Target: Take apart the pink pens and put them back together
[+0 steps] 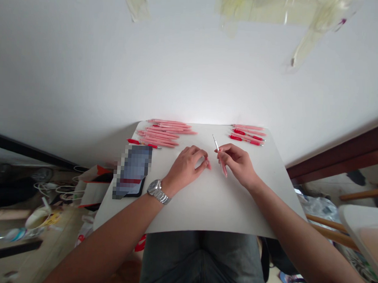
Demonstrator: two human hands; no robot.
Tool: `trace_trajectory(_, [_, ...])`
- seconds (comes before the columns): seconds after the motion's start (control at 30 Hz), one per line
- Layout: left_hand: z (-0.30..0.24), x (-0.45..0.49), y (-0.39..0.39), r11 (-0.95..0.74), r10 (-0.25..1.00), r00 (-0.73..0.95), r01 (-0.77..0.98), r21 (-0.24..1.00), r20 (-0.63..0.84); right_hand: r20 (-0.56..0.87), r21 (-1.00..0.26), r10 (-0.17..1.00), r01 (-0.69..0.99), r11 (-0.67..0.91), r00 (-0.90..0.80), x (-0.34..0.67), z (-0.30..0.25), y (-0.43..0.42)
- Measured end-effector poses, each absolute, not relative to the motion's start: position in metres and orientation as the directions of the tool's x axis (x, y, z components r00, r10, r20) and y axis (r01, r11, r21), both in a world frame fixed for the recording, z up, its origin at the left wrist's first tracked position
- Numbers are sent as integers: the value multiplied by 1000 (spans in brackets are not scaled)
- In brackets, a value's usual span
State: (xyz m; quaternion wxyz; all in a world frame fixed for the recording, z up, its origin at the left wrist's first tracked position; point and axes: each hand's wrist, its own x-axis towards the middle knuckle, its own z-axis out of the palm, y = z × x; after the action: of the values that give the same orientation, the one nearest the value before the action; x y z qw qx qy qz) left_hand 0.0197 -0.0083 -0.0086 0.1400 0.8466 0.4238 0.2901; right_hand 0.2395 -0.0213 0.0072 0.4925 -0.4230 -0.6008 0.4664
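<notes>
My right hand (235, 161) pinches a pink pen (223, 166) above the middle of the table. A thin white tube with a grey tip, like a refill (215, 142), sticks out of the pen's far end. Left of it, my left hand (191, 160) is closed with thumb and forefinger on a short pink pen part (208, 163); its exact shape is partly hidden by the fingers. The two pink pieces are apart. A silver watch (159, 192) is on my left wrist.
On the white table (198, 213), a heap of pink pens (162, 133) lies back left, with a red pen (143, 143) before it. Several pink and red pens (248, 138) lie back right. A phone-like device (133, 172), pixelated, rests at the left edge. A wall (192, 74) stands behind.
</notes>
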Motion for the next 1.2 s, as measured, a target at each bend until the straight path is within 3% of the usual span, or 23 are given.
trace_trajectory(0.47, [-8, 21, -9, -573, 819, 436, 654, 494, 373, 197, -977, 967, 46, 207, -161, 240, 5, -21])
trace_trajectory(0.8, [-12, 15, -6, -613, 790, 494, 650, 450, 364, 197, -975, 966, 67, 210, -165, 240, 3, -21])
trace_trajectory(1.2, [-8, 7, -4, -642, 763, 553, 594, 485, 334, 199, -977, 965, 48, 210, -173, 239, 6, -22])
